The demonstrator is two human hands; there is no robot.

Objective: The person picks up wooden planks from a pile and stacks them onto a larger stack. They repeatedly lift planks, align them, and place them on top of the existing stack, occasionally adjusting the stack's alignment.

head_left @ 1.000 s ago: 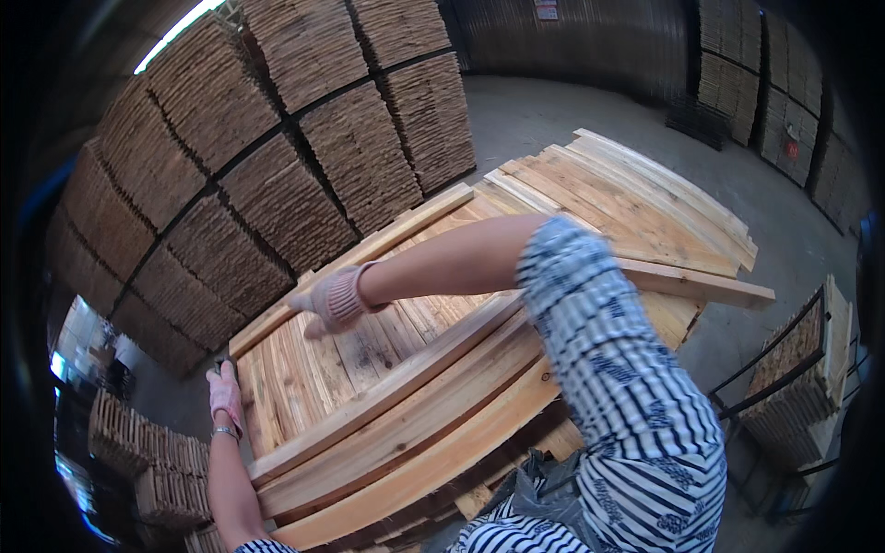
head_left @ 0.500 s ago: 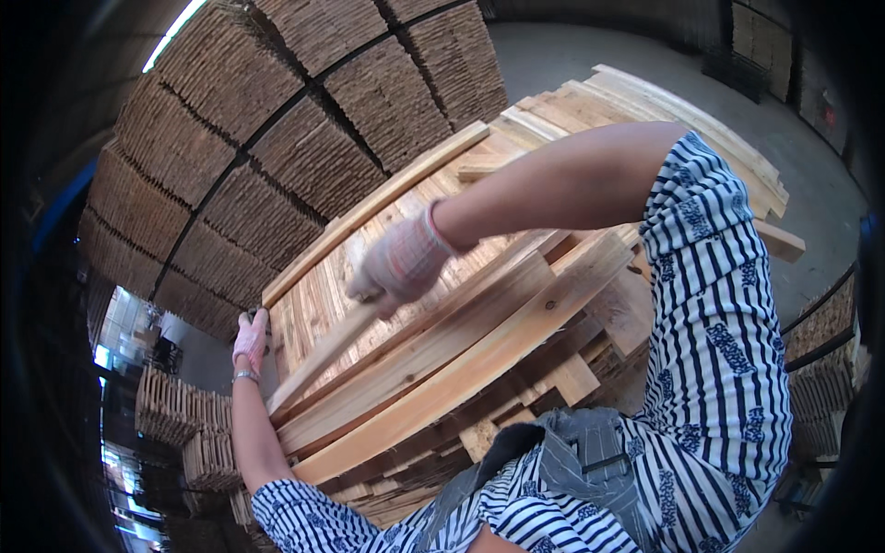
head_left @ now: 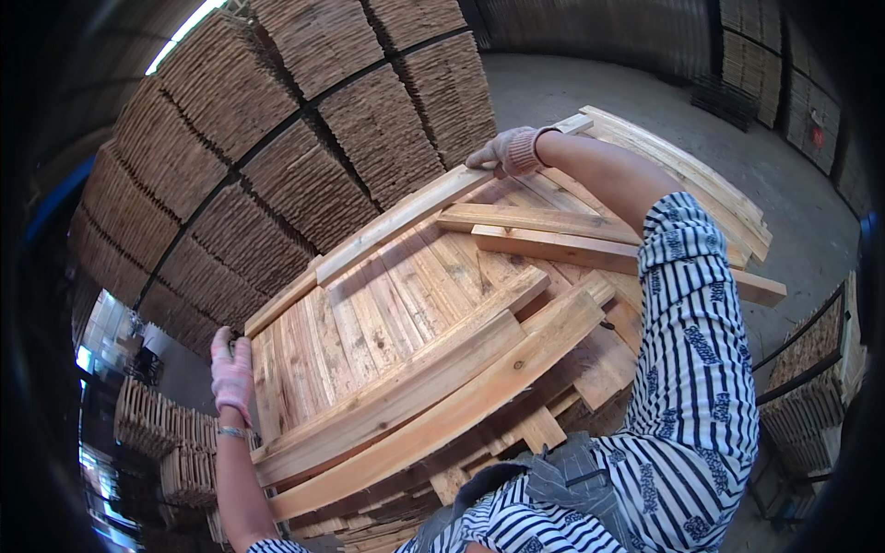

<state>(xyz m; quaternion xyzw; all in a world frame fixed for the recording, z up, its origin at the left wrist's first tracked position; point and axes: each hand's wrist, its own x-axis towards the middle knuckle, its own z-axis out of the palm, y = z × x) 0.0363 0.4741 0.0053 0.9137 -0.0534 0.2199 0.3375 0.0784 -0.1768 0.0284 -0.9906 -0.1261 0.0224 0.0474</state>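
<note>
My right hand (head_left: 507, 150), in a knitted glove, is closed over the far right end of a pale wooden board (head_left: 396, 224). That board lies along the far edge of a layer of planks (head_left: 369, 327), overlapping a longer edge board (head_left: 281, 306). My left hand (head_left: 231, 369), in a pinkish glove, is at the left end of the stack by that edge board, with fingers pointing up and apart. Several long boards (head_left: 406, 410) lie along the near side. Two shorter wooden pieces (head_left: 553, 241) rest at an angle on the right part of the planks.
Tall strapped stacks of thin wood (head_left: 267, 129) rise beyond the far side. Smaller stacks (head_left: 157, 424) stand at the left, and another strapped stack (head_left: 811, 359) is at the right. Grey floor (head_left: 590, 83) shows behind the planks.
My right hand has moved from the middle of the planks to the far edge, bringing a board there. My left hand stays by the left end, its fingers still up.
</note>
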